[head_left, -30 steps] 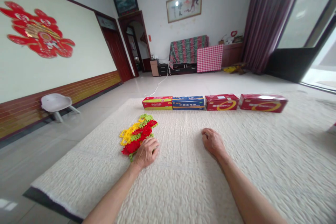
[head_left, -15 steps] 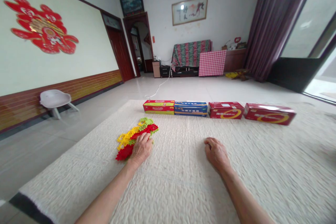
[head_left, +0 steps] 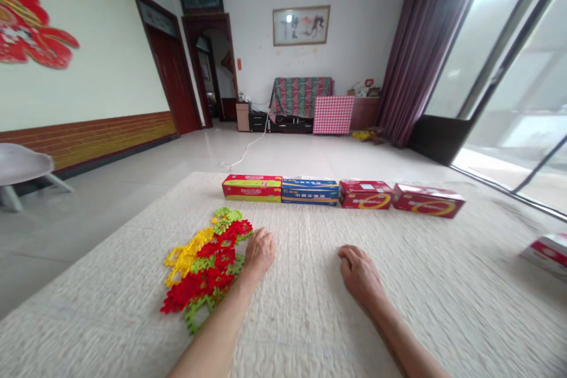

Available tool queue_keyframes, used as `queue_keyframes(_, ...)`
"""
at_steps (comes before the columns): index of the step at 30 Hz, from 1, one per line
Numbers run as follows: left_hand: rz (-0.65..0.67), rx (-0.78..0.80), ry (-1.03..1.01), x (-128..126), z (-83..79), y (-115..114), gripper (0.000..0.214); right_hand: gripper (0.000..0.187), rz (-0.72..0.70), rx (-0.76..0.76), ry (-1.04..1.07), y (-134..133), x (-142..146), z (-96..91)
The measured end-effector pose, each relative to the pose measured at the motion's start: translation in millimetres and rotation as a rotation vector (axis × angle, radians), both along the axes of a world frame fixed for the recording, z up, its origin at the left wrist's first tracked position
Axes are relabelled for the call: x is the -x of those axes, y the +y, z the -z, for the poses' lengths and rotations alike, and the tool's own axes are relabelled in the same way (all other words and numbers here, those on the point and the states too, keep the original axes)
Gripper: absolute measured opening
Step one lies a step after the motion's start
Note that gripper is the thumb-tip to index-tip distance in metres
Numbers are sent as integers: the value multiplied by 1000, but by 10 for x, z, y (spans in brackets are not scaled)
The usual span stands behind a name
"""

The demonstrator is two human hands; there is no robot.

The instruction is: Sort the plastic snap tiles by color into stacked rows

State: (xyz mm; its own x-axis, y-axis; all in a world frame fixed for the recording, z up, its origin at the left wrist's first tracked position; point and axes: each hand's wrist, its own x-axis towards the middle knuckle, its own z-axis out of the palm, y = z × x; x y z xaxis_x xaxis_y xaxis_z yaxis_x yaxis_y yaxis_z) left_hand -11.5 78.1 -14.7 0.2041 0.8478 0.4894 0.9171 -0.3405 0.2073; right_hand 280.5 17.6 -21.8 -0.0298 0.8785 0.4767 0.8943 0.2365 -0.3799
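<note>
My left hand (head_left: pixel 260 250) rests on the pale quilted cover (head_left: pixel 305 313), its fingers curled under and its palm hidden. Just left of it, near the wrist and forearm, lies a pile of flat, cut-out plastic pieces in red (head_left: pixel 199 286), yellow (head_left: pixel 190 254) and green (head_left: pixel 228 214). Across from it, my right hand (head_left: pixel 361 271) sits low on the cover with its fingers bent inward. Whether either hand has something inside cannot be seen. Beyond both hands stands a row of cartons: a red-and-yellow box (head_left: pixel 251 189), a blue battery box (head_left: pixel 309 192) and two dark red boxes (head_left: pixel 365 195).
Another red-and-white box (head_left: pixel 549 257) is cut off at the right edge. A pale chair (head_left: pixel 24 165) stands on the tiled floor at left. Farther back are a cloth-draped stand (head_left: pixel 301 96), a white cord (head_left: pixel 248 150) and a purple curtain (head_left: pixel 411 47).
My left hand has moved right, off the plastic pieces, and more of the pile shows. My right hand stays on the cover. The view has turned rightward, bringing in another box.
</note>
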Motion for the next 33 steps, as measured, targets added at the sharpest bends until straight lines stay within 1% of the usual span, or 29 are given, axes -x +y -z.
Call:
queue_keyframes(2,10,-22,-25,15,63,34,22,25,-7,19,-26,43,-5,-23)
queue_keyframes(4,11,-43,-40,29,88,40,23,24,-23,34,-56,183,9,-89)
queue_keyframes(5,11,-48,-47,31,89,38,23,24,-31,35,-71,295,29,-139)
queue_keyframes(8,16,-56,-78,22,77,30,23,27,-26,-56,-99,755,143,-332)
queue_keyframes(12,34,-73,-117,16,88,43,22,30,35,-190,-165,1393,324,-574)
queue_keyframes(14,32,-85,-124,16,105,52,22,31,59,-213,-201,1620,369,-642)
queue_keyframes(17,13,-74,-126,11,117,52,22,32,68,-209,-262,1831,360,-664)
queue_keyframes(20,-2,-41,-127,-2,103,39,22,28,71,-214,-309,1930,312,-623)
queue_keyframes(25,-14,-37,-106,-13,77,28,23,23,75,-247,-310,1971,290,-565)
queue_keyframes(30,-4,-69,-106,-2,90,46,22,17,102,-171,-284,1929,312,-661)
queue_keyframes(33,-3,-71,-114,6,90,55,23,16,113,-141,-301,1768,313,-742)
